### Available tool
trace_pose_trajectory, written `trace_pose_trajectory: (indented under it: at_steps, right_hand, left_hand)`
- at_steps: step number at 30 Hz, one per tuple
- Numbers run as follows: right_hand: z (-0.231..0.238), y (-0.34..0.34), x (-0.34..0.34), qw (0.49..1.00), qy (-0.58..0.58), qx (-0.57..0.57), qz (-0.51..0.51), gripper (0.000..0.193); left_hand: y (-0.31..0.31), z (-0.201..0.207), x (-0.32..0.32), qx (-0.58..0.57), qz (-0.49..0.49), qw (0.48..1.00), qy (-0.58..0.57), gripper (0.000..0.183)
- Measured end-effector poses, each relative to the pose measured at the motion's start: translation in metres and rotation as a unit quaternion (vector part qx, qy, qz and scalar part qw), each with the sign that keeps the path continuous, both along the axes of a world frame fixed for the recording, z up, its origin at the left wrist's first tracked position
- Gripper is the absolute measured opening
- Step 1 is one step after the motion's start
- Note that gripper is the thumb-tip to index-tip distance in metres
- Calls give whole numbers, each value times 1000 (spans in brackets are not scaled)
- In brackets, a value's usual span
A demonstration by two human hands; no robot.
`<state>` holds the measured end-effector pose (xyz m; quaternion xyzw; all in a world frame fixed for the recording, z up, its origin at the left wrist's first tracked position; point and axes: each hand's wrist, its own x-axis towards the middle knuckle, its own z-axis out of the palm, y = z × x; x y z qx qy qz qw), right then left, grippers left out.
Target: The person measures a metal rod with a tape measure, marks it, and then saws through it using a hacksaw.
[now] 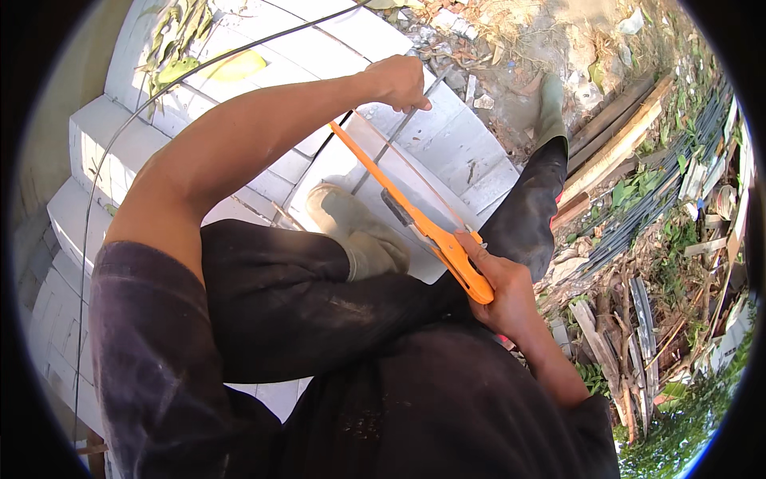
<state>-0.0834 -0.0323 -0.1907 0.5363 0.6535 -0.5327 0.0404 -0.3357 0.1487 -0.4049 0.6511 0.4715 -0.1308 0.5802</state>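
Note:
My right hand (507, 291) is wrapped around the handle of an orange hacksaw (407, 209). The saw slants up and left, its far end below my left wrist. Its thin blade (423, 177) runs along the right side of the frame and passes over a thin grey metal rod (381, 153). Farther out, my left hand (399, 84) is closed in a fist, its fingers on that rod. The rod lies across pale white blocks (435, 136). One rubber boot (351, 225) rests on the blocks close to the saw.
A black cable (199, 70) crosses the stacked blocks on the left. Green leaves (235, 65) lie on top. My other boot (551, 112) stands on rubble-strewn ground. To the right are timber planks (618, 144), a bundle of dark rods (638, 207) and wood scraps (618, 351).

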Motion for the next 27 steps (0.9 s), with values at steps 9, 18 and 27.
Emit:
trace_pose_trajectory:
  at_steps: [9,18,27]
  right_hand:
    - [-10,1,4,999,-2,15,43,70]
    - [-68,26,-21,998,32,27,52,70]
    - [-7,-2,30,997,65,29,13,70]
  left_hand:
    - [-3,7,2,-9,31,999,22,35]
    - [-7,17,10,42,22,995,88,35]
    - [-14,15,0,37,43,989,135,41]
